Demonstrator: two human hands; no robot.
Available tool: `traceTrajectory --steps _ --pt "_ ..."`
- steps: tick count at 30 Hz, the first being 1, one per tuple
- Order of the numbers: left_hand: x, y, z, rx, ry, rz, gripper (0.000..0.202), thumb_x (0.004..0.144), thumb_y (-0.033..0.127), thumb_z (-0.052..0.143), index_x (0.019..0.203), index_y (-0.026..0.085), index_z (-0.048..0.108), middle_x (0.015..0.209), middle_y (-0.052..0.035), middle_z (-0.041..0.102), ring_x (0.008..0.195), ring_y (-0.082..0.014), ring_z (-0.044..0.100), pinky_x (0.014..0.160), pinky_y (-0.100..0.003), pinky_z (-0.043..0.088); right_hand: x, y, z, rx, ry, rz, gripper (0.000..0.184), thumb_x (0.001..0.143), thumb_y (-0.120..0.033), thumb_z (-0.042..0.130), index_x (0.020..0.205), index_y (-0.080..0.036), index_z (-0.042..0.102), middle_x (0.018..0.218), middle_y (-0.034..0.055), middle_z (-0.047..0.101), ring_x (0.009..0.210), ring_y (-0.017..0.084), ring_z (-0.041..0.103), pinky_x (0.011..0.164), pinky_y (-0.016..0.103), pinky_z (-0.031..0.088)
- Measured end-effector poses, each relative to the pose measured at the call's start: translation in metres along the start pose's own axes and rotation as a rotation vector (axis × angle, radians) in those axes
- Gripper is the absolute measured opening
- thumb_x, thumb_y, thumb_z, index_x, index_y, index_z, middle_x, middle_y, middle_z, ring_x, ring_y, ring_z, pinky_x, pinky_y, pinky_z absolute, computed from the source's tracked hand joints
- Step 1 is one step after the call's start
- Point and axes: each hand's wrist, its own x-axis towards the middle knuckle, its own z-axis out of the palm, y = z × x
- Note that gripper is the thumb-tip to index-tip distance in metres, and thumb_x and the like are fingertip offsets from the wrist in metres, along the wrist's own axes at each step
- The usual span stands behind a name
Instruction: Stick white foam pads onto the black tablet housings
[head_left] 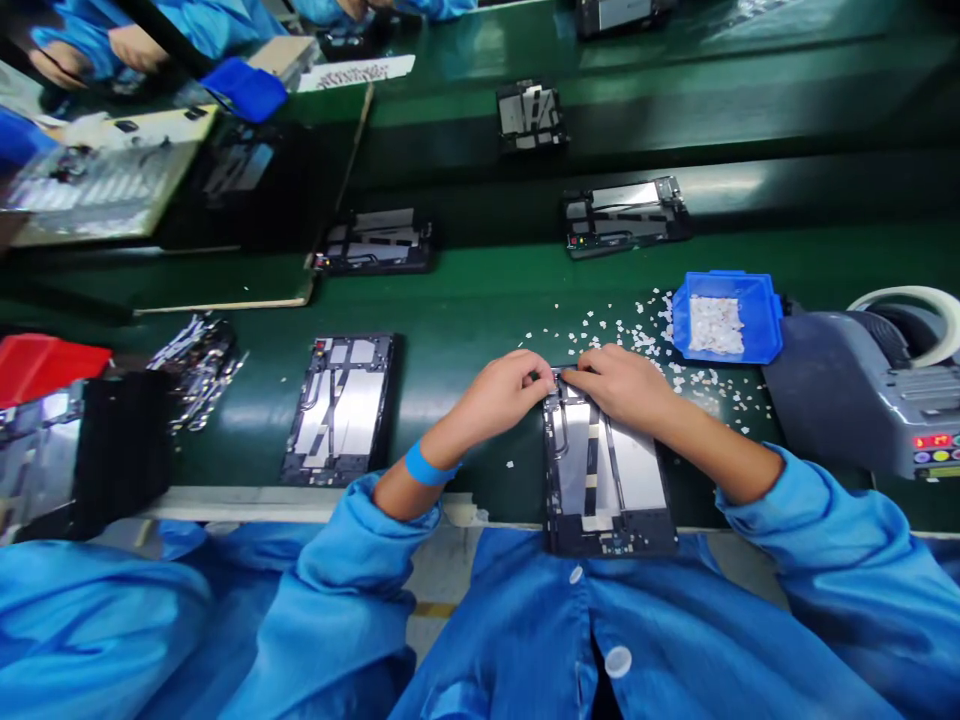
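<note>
In front of me an opened tablet (637,470) lies at the bench edge, its batteries, cables and circuit parts showing. My left hand (517,385) is at its top left corner, thumb and forefinger pinched together; whatever sits between them is too small to name. Beside it, my right hand (619,385) presses bent fingers on the tablet's top edge, and its fingertips are partly hidden. Small white pieces (645,345) are scattered on the green surface just past my right hand. A blue bin (772,320) behind them holds more such pieces.
A grey tape dispenser (832,380) with a tape roll stands at right. Another opened tablet (345,410) lies to the left, near a pile of metallic strips (199,365) and a red bin (49,365). More opened tablets (626,215) sit farther back. Co-workers' hands (139,48) show at upper left.
</note>
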Motion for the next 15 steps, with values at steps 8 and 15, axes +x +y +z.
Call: traceTrajectory --steps 8,15 --pt "-0.004 0.01 0.001 0.398 -0.138 0.193 0.02 0.102 0.019 0.047 0.09 0.017 0.062 0.112 -0.0113 0.075 0.106 -0.0275 0.067 0.101 -0.045 0.047 -0.006 0.011 0.007 -0.066 0.039 -0.095 0.032 0.107 -0.019 0.05 0.132 -0.017 0.071 0.106 0.0099 0.065 0.089 0.021 0.045 0.074 0.033 0.036" --pt "-0.005 0.017 0.002 0.479 -0.165 0.206 0.026 0.103 0.018 0.043 0.089 0.017 0.065 0.104 -0.0115 0.074 0.1 -0.0267 0.067 0.096 -0.044 0.049 -0.004 0.01 0.008 -0.086 0.08 -0.11 0.034 0.108 -0.018 0.046 0.135 -0.016 0.068 0.105 0.0097 0.065 0.088 0.022 0.045 0.074 0.034 0.035"
